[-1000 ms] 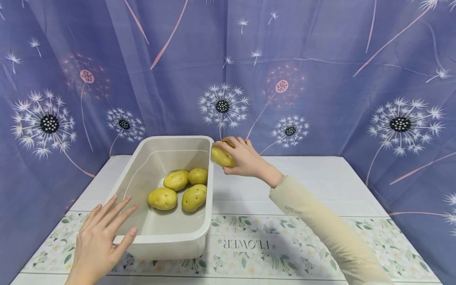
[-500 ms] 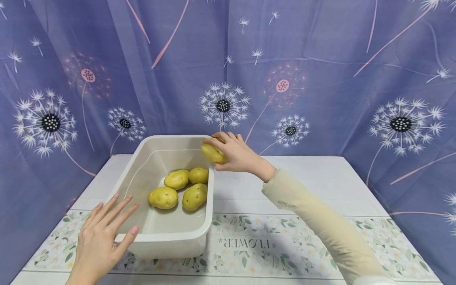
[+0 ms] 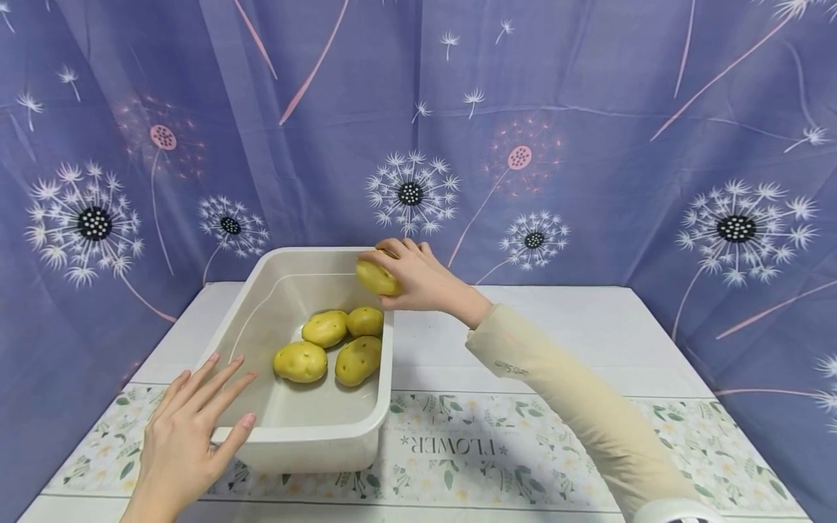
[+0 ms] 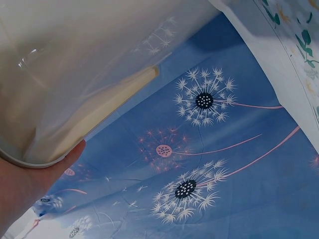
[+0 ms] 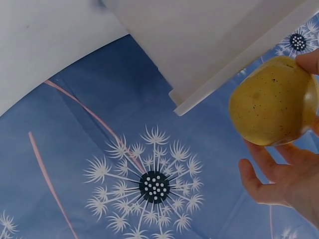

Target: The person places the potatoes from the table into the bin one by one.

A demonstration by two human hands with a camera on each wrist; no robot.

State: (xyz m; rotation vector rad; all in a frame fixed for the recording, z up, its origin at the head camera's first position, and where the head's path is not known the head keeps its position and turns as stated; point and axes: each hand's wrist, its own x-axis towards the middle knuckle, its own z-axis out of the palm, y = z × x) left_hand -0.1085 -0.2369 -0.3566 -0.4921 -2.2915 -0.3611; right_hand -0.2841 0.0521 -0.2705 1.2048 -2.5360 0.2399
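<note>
A yellow potato [image 3: 375, 279] is gripped between the thumb and fingers of my right hand [image 3: 428, 282], over the far right corner of a pale plastic bin [image 3: 307, 436]. The right wrist view shows this potato [image 5: 273, 102] beside the bin's rim, with the fingers around its edge. Several similar potatoes [image 3: 301, 362] lie on the bin's floor, towards its right side. My left hand [image 3: 186, 432] rests at the near left corner of the bin, fingers spread and fairly straight over the rim. In the left wrist view, the left hand's thumb [image 4: 70, 155] lies along that rim [image 4: 30, 163].
The bin stands on a white table [image 3: 523, 334] with a floral printed strip [image 3: 458, 472] across its front. A purple dandelion-print curtain [image 3: 588, 145] encloses the back and sides.
My right hand has carried the potato leftward, from outside the bin's right rim to over its far right corner. The left hand has stayed on the near left corner.
</note>
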